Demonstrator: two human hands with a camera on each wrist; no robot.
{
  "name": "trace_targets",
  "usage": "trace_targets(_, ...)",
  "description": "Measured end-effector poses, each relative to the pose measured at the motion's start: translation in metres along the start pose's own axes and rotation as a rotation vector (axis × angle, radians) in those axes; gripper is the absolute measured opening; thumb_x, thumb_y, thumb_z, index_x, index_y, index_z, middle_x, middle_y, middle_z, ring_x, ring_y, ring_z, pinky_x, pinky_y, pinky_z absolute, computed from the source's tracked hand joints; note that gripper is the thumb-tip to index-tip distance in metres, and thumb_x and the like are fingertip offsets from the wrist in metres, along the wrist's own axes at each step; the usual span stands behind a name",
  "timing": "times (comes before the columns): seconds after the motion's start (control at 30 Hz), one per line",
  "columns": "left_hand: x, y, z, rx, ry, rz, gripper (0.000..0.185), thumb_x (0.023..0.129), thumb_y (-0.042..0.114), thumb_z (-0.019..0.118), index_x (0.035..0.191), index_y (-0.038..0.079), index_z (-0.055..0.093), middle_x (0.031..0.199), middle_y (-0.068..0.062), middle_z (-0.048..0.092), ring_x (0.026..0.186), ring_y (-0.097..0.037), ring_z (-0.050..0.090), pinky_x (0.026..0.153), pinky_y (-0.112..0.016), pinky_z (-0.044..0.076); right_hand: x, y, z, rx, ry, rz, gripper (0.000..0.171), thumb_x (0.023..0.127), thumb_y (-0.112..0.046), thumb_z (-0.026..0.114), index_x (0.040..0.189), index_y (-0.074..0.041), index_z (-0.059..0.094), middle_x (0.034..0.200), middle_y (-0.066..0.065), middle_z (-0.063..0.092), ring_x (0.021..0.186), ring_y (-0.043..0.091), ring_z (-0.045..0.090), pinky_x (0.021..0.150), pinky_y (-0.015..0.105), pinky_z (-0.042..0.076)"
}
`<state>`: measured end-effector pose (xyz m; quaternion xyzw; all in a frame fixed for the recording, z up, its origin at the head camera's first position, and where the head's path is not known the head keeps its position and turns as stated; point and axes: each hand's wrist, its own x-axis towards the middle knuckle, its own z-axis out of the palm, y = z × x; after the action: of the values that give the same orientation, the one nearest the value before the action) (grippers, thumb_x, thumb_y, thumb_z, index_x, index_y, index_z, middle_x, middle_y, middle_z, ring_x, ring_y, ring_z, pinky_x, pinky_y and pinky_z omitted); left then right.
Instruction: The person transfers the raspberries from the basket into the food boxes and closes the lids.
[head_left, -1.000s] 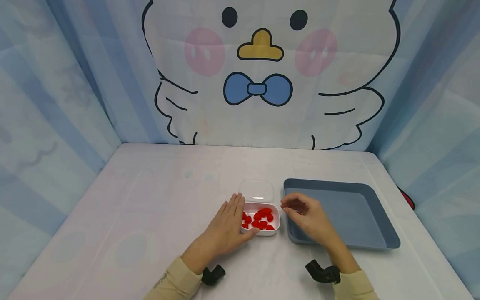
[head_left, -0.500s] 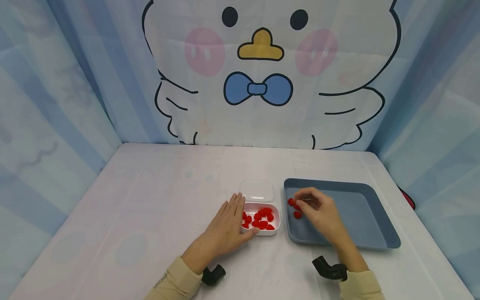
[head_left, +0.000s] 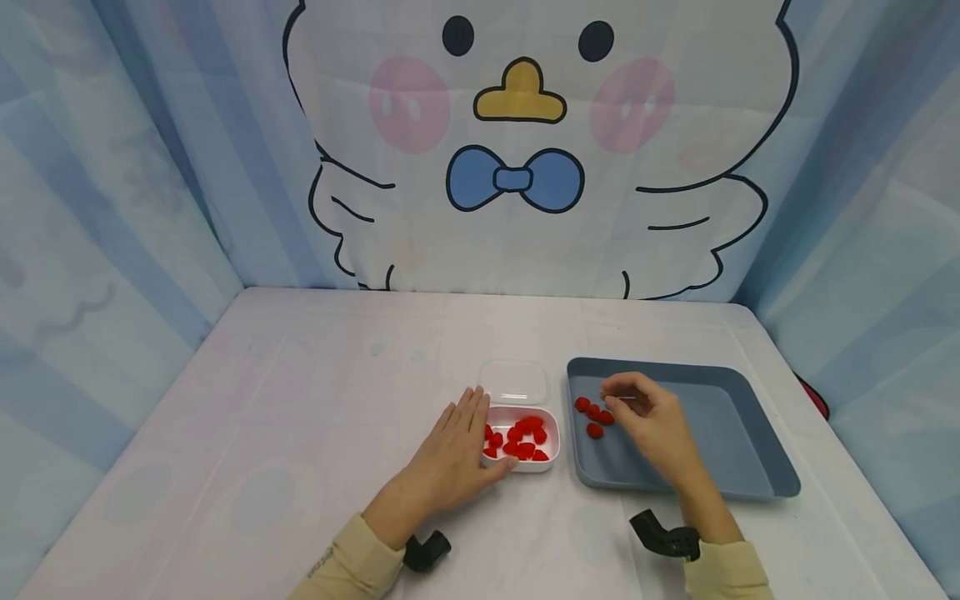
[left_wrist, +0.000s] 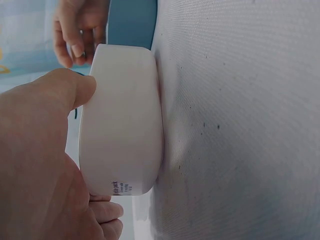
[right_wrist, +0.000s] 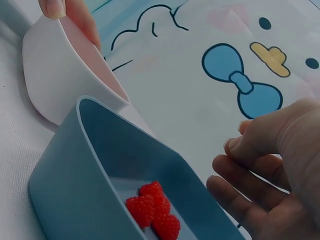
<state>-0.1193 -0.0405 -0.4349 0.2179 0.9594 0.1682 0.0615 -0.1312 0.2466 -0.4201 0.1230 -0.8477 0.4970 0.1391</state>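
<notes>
Four berries (head_left: 594, 412) lie in the tray (head_left: 738, 442) beside the right hand (head_left: 651, 421), whose loose, bent fingers look empty, while the left hand (head_left: 447, 465) grips the box (head_left: 536, 467) of others, so this seems the putting-down step, and next likely needs another pick.

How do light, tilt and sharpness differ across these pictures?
Head view: soft light, a glare streak on the clear lid, red pieces in the white box reduced to flat patches; left wrist view: turned sideways, most print on the box too small to read; right wrist view: dimmer, tilted, but raspberries in the blue tray show their bumps.
</notes>
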Motion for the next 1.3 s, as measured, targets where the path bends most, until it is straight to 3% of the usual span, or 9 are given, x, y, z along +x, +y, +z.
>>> trace_targets(0.2, 0.000, 0.000, 0.001, 0.005, -0.001, -0.006, 0.096, 0.089, 0.058, 0.060, 0.157, 0.004, 0.020, 0.166, -0.013, 0.020, 0.154, -0.030, 0.017, 0.124, -0.050, 0.021, 0.000, 0.002, -0.001, -0.016, 0.011, 0.013, 0.018, 0.094, 0.002, 0.062, 0.111, 0.004, 0.065, 0.107, 0.019, 0.069, 0.095, -0.003, 0.063, 0.081, 0.007, 0.051)
trace_targets(0.6, -0.001, 0.000, 0.001, 0.001, 0.000, 0.002, 0.095, 0.089, 0.057, 0.060, 0.157, 0.003, 0.021, 0.165, -0.014, 0.021, 0.154, -0.031, 0.017, 0.124, -0.050, 0.022, -0.001, 0.009, -0.001, -0.067, 0.018, 0.026, 0.021, 0.093, -0.001, 0.066, 0.114, 0.000, 0.066, 0.109, 0.016, 0.070, 0.096, -0.004, 0.062, 0.078, 0.007, 0.050)
trace_targets(1.0, -0.002, 0.000, -0.001, -0.008, -0.009, -0.002, 0.095, 0.090, 0.058, 0.060, 0.157, 0.004, 0.020, 0.166, -0.013, 0.020, 0.154, -0.031, 0.017, 0.124, -0.050, 0.021, -0.002, 0.014, 0.000, -0.116, 0.009, 0.060, 0.020, 0.092, 0.001, 0.065, 0.112, 0.000, 0.067, 0.106, 0.015, 0.071, 0.095, 0.006, 0.065, 0.077, 0.008, 0.052)
trace_targets(1.17, -0.002, 0.000, -0.001, -0.009, -0.017, -0.002, 0.095, 0.090, 0.058, 0.059, 0.157, 0.004, 0.019, 0.166, -0.013, 0.019, 0.155, -0.030, 0.015, 0.124, -0.050, 0.020, -0.002, 0.015, 0.000, -0.140, 0.002, 0.083, 0.021, 0.091, 0.001, 0.066, 0.112, -0.001, 0.067, 0.105, 0.015, 0.071, 0.092, 0.000, 0.062, 0.077, 0.009, 0.051)
trace_targets(1.3, -0.002, 0.000, -0.001, -0.012, -0.020, -0.005, 0.096, 0.090, 0.058, 0.060, 0.157, 0.004, 0.019, 0.166, -0.013, 0.019, 0.155, -0.030, 0.015, 0.124, -0.050, 0.019, -0.002, 0.018, 0.001, -0.177, -0.011, 0.093, 0.021, 0.091, 0.001, 0.066, 0.112, 0.000, 0.067, 0.104, 0.014, 0.071, 0.094, 0.012, 0.066, 0.078, 0.009, 0.050)
